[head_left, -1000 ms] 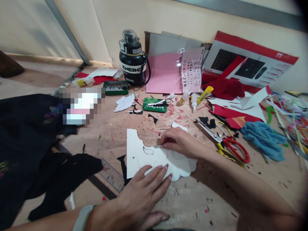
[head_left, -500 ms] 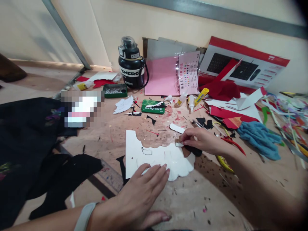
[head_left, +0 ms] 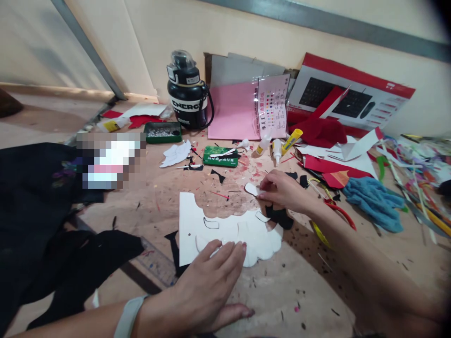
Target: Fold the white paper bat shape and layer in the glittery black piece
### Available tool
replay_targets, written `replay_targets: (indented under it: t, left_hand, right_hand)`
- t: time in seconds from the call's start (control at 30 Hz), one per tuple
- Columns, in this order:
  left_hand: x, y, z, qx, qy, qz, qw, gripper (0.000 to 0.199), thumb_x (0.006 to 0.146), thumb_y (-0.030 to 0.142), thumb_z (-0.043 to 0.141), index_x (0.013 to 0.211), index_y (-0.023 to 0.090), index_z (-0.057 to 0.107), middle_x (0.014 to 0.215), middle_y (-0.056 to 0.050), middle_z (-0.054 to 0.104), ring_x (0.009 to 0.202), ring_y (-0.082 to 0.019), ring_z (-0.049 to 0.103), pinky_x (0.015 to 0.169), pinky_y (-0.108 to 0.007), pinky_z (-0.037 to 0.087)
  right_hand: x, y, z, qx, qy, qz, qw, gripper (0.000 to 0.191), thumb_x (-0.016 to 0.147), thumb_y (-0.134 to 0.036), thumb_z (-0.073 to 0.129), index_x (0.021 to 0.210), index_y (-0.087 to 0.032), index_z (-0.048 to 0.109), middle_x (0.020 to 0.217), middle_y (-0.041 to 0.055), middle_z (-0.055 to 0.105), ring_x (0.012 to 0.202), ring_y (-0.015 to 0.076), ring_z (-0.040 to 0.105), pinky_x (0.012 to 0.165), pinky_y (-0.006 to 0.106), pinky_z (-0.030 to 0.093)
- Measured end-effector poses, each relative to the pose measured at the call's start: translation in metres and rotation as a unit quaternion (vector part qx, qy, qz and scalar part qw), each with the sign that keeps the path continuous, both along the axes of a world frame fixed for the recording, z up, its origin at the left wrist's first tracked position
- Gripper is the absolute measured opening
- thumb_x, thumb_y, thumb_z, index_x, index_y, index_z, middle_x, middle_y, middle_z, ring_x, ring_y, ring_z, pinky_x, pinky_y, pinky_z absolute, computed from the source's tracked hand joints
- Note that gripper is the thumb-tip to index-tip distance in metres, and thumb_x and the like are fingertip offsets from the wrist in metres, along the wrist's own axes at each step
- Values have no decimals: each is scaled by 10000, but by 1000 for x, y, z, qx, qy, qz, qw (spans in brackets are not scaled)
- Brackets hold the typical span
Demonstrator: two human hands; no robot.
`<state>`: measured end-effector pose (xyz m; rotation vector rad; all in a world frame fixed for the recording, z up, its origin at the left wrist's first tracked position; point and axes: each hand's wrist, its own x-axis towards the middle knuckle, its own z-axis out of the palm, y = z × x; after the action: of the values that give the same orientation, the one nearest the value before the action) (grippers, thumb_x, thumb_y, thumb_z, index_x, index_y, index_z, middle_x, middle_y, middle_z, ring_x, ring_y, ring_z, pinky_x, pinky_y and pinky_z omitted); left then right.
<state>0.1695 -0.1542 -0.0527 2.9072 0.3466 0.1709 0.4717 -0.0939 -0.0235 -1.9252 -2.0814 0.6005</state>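
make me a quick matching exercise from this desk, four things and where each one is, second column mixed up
1. white scalloped paper sheet
2. crumpled blue cloth
3. black ENERGY bottle
4. small white rounded piece

A. left of the pink paper pack
B. at the right hand's fingertips
C. under the left hand
D. right of the red scissor handle

Pairs: 1-C, 2-D, 3-A, 4-B

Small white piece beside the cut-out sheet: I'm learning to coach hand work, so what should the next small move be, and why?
Probably a slight lift of the small white piece with the right hand: its fingertips are at the piece's right end, while the left hand lies spread on the white sheet, seemingly steadying it.
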Motion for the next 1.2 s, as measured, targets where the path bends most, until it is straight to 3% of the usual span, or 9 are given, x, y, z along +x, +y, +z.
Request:
replay_targets:
  t: [0.13, 0.3, 0.5, 0.77, 0.9, 1.03, 1.1, 1.2]
  left_hand:
    - [0, -2, -1, -1, -13, 16, 1000, 828, 957, 712, 354, 1439, 46, 453, 1454, -171, 533, 1251, -301, 511, 1072, -436, 307]
    - [1, -5, -1, 23, -31, 27, 999, 842, 963, 720, 307, 1425, 33, 459, 1496, -193, 487, 1238, -310, 520, 1031, -437, 320]
    - [6, -2, 6, 53, -33, 20, 998, 795, 988, 681, 278, 1391, 32, 495, 1447, -195, 540, 1174, -319, 558, 972, -441, 333]
    - [7, -3, 2, 56, -30, 22, 998, 776, 1004, 648, 265, 1395, 16, 488, 1441, -195, 547, 1168, -313, 563, 972, -437, 324]
    - [7, -4, 1, 56, -40, 22, 997, 750, 1023, 614, 224, 1388, 18, 494, 1438, -191, 550, 1170, -306, 551, 977, -436, 312]
    - [7, -4, 0, 56, -56, 32, 996, 740, 1027, 603, 225, 1374, 12, 504, 1423, -188, 563, 1182, -301, 537, 990, -431, 309]
    - [7, -5, 0, 55, -60, 31, 996, 739, 1026, 599, 238, 1368, 1, 506, 1416, -192, 568, 1188, -302, 533, 991, -431, 318]
    - [7, -5, 4, 47, -56, 34, 997, 700, 1025, 590, 275, 1372, 29, 512, 1412, -183, 572, 1176, -309, 549, 971, -442, 347]
  right_hand:
    - [0, 0, -8, -54, 111, -15, 992, 161, 812, -304, 716, 875, -214, 599, 805, 0, 640, 693, 153, 583, 617, 269, 433]
    - [-8, 1, -6, -64, 220, 24, 973, 244, 814, -242, 699, 1047, -216, 630, 908, 15, 668, 772, 156, 619, 683, 278, 489]
    - [-20, 5, 1, -69, 239, 112, 962, 226, 827, -271, 739, 1036, -192, 707, 950, 33, 695, 827, 167, 625, 739, 286, 502]
    - [-41, 8, -3, -43, 216, 185, 958, 160, 887, -174, 696, 1042, -191, 731, 942, 31, 708, 855, 153, 651, 782, 276, 514]
    - [-47, -1, -3, 51, 204, 173, 962, 180, 906, -159, 676, 1074, -201, 725, 1029, 69, 681, 966, 184, 647, 861, 336, 530]
    - [-49, -36, -10, 177, 165, 165, 956, 192, 961, -207, 612, 1136, -216, 690, 1028, 77, 664, 957, 188, 638, 828, 344, 549]
    - [-51, -57, -18, 253, 95, 132, 954, 304, 964, -203, 608, 1267, -198, 621, 1132, 116, 658, 1046, 229, 617, 886, 400, 538]
    - [-52, -78, -30, 255, -34, 119, 959, 424, 955, -229, 629, 1367, -178, 541, 1299, 155, 610, 1176, 300, 558, 972, 488, 490]
